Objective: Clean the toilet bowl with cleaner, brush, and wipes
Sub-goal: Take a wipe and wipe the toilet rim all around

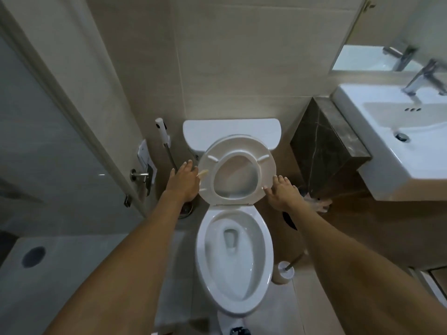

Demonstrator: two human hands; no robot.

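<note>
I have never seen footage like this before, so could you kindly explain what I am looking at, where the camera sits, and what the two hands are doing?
There is no machine here. A person wears one wide-angle camera on the head, looking forward and down, so both bare arms reach into the picture from below. The left hand and the right hand are at either side of the raised toilet seat, fingers fairly straight; they seem to touch its edges, not grip it. Nothing else is held. Below lies the open toilet bowl, with the cistern behind the seat. A toilet brush in its holder stands on the floor to the right of the bowl, a spray hose hangs on the wall to the left, and a washbasin is at the far right.
</note>
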